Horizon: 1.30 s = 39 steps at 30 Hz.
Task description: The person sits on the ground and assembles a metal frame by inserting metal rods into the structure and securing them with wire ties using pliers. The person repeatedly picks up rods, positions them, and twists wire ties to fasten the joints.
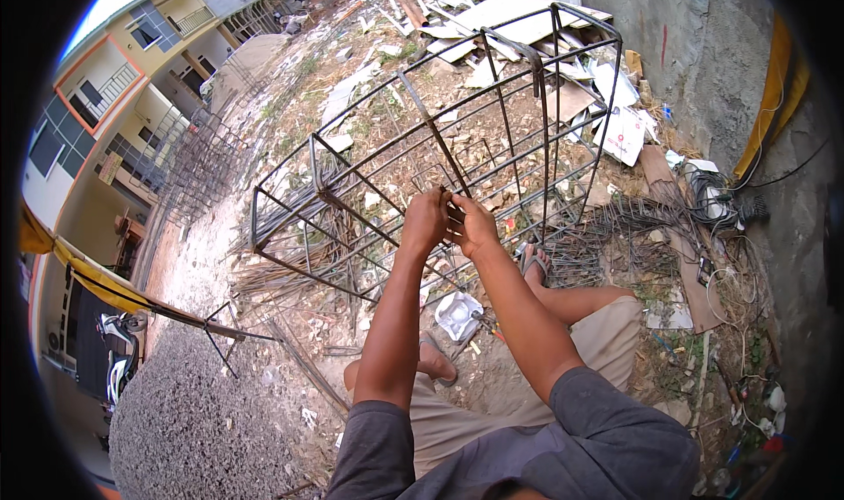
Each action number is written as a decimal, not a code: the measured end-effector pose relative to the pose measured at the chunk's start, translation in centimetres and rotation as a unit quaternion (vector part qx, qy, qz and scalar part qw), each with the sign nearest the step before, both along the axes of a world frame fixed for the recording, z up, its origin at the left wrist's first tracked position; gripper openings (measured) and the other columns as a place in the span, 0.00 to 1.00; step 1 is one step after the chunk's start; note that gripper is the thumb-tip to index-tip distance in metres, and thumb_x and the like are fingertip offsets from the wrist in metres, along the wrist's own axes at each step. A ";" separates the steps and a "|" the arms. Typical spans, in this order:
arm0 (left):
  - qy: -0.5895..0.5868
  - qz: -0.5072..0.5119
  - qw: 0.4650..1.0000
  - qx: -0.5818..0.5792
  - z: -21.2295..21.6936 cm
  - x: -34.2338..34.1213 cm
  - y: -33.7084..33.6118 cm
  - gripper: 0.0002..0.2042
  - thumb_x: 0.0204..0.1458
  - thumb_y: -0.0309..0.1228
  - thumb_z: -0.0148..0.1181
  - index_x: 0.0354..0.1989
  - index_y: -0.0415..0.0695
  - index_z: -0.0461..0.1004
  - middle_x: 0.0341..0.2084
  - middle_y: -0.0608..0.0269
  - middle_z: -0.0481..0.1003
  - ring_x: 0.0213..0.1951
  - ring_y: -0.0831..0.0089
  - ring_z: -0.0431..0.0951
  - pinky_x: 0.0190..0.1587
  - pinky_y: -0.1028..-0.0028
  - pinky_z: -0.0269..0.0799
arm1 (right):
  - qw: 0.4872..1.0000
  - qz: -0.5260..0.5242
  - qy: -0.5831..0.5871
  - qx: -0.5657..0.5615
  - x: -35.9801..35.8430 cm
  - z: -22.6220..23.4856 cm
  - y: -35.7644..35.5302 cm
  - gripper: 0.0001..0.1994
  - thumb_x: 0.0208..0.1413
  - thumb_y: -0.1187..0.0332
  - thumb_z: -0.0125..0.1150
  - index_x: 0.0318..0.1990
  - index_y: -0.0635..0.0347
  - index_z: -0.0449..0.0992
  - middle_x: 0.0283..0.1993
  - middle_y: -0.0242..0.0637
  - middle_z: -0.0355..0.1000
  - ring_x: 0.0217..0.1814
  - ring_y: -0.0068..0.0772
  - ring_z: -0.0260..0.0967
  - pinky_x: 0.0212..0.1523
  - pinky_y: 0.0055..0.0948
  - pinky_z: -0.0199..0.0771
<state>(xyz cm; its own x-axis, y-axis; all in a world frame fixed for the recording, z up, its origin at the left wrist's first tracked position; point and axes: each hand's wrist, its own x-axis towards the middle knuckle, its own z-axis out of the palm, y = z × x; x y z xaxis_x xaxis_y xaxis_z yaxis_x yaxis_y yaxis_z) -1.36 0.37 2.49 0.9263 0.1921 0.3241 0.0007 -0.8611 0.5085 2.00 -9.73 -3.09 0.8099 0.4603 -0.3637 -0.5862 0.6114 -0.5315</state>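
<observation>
Worker's clothing
Short dark grey sleeves (pixel 607 430), beige knee-length shorts (pixel 607 337), grey flip-flop sandals (pixel 534 263); forearms bare.

Rebar cage (pixel 492 122) before debris pile (pixel 492 12)

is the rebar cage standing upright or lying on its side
Lying on its side: the rebar cage stretches lengthwise across the ground, long bars running away from both hands.

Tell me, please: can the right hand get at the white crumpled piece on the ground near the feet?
Probably yes. The right hand is up at the rebar cage, and the white crumpled piece lies uncovered below it, with no bar across the way down.
</observation>
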 end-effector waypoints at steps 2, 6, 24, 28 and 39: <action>0.002 0.003 1.000 0.012 -0.2 -0.2 0.3 0.13 0.61 0.33 0.52 0.32 0.34 0.75 0.26 0.36 0.76 0.31 0.39 0.76 0.35 0.52 0.71 | 0.999 -0.041 -0.006 -0.004 -1.0 0.4 0.4 0.06 0.59 0.67 0.62 0.40 0.54 0.72 0.34 0.36 0.75 0.29 0.31 0.75 0.24 0.31 0.77; -0.027 0.004 0.998 0.057 -0.7 0.4 -0.1 0.14 0.61 0.34 0.52 0.30 0.34 0.74 0.25 0.36 0.75 0.30 0.39 0.75 0.34 0.50 0.69 | 0.986 -0.142 -0.078 -0.037 -0.8 -1.3 1.8 0.09 0.57 0.67 0.65 0.37 0.58 0.71 0.33 0.35 0.75 0.29 0.28 0.74 0.22 0.29 0.76; 0.020 -0.044 0.996 -0.072 -0.3 0.7 0.2 0.10 0.62 0.30 0.52 0.44 0.36 0.75 0.30 0.42 0.79 0.32 0.52 0.82 0.37 0.60 0.76 | 0.982 -0.160 -0.077 -0.066 -2.0 -0.7 1.6 0.08 0.61 0.66 0.62 0.39 0.60 0.73 0.32 0.33 0.75 0.27 0.28 0.73 0.21 0.25 0.70; -0.010 -0.037 0.999 0.011 -0.5 0.4 0.3 0.10 0.62 0.31 0.52 0.41 0.37 0.76 0.30 0.42 0.79 0.32 0.47 0.81 0.38 0.57 0.74 | 0.891 -0.210 -0.291 -0.278 -3.8 -1.5 1.0 0.10 0.59 0.69 0.62 0.44 0.64 0.76 0.32 0.36 0.76 0.30 0.25 0.72 0.29 0.28 0.74; 0.011 -0.020 1.000 -0.017 0.3 -0.1 0.0 0.12 0.62 0.33 0.52 0.40 0.36 0.77 0.29 0.39 0.78 0.33 0.46 0.81 0.38 0.58 0.75 | 0.667 -0.015 -0.466 -0.580 -5.6 3.7 -3.2 0.13 0.54 0.67 0.56 0.43 0.65 0.73 0.38 0.57 0.76 0.41 0.60 0.76 0.43 0.50 0.74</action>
<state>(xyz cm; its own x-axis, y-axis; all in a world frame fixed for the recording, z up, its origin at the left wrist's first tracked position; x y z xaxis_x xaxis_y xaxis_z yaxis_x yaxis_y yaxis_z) -1.45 0.39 2.79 0.9401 0.1660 0.2977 -0.0215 -0.8428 0.5378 -3.58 -12.89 0.59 0.9358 0.2854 0.2071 0.3335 -0.5258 -0.7825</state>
